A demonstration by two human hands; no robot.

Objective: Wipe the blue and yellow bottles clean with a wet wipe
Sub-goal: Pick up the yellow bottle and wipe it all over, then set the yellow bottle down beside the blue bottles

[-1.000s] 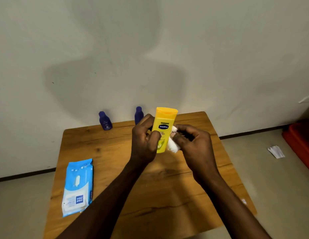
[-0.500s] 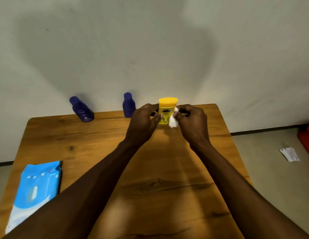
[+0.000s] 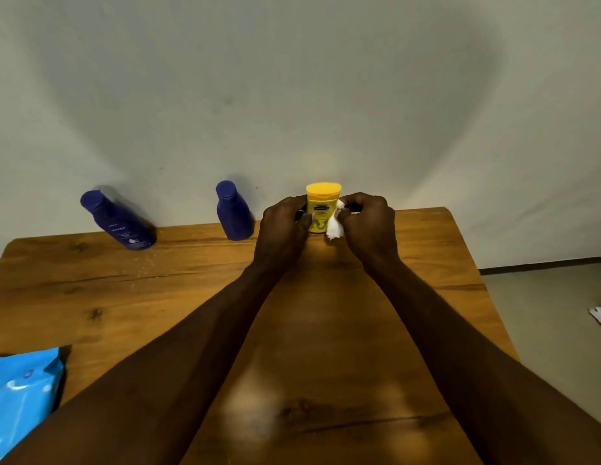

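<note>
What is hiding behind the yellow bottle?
Right behind the yellow bottle only the plain grey wall shows. The left hand and the right hand, which holds the white wipe, cover its sides, so anything there stays hidden.

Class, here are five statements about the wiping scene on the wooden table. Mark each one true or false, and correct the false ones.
1. The left hand grips the yellow bottle. True.
2. The right hand holds a blue cloth. False: it holds a crumpled white wet wipe against the bottle's side.
3. Two blue bottles stand at the far edge of the table, to the left of the yellow one. True: one at the far left and one nearer the hands.
4. The yellow bottle's cap is off. False: its yellow cap is on.
5. The blue wipes pack lies at the table's far right corner. False: it lies at the near left edge.
</note>
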